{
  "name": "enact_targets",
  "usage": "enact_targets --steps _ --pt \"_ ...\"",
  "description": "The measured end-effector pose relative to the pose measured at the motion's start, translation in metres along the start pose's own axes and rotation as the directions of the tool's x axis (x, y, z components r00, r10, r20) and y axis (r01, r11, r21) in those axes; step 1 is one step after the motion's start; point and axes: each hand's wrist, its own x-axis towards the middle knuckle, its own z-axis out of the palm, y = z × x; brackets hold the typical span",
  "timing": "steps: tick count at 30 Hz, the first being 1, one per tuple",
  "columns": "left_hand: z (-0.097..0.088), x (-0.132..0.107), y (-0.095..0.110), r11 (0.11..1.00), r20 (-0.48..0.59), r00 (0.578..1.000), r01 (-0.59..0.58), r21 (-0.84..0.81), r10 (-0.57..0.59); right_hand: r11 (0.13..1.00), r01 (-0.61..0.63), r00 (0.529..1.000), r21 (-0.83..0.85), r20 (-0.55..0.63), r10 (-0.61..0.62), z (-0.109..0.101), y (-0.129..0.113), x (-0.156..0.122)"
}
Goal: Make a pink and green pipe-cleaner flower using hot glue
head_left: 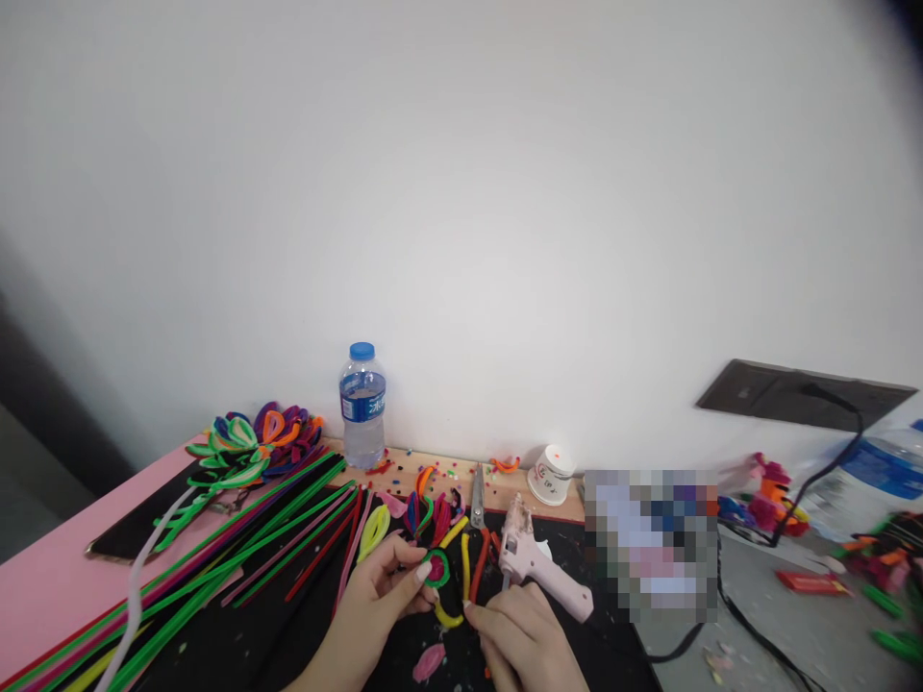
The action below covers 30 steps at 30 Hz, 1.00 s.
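Observation:
My left hand (pixel 386 601) pinches a small round pipe-cleaner coil (pixel 436 569), green around a pink-red middle, between thumb and fingers. To its right, my right hand (pixel 520 630) is closed, its fingertips at the lower end of a yellow pipe cleaner (pixel 465 565). A curved yellow piece (pixel 448 618) shows below the coil; whether it joins the coil I cannot tell. Beside the right hand lie an orange-red piece (pixel 479 567) and a pale pink glue gun (pixel 544 567). A pink oval loop (pixel 429 663) rests on the black mat (pixel 389 663) below.
Long pipe cleaners (pixel 216 567) and finished pipe-cleaner flowers (pixel 252 437) cover the left side. Along the wall stand a water bottle (pixel 362 408) and a white cup (pixel 552 475); scissors (pixel 477 498) lie between them. A black cable (pixel 750 630) runs at right from the wall socket (pixel 800 394).

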Motion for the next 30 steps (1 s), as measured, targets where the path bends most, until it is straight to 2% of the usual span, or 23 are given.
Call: enact_targets --steps 30 --pt "0.008 -0.008 -0.001 0.998 0.059 0.996 0.065 -0.024 -0.063 0.997 0.018 1.000 -0.068 -0.017 -0.019 0.015 -0.004 -0.006"
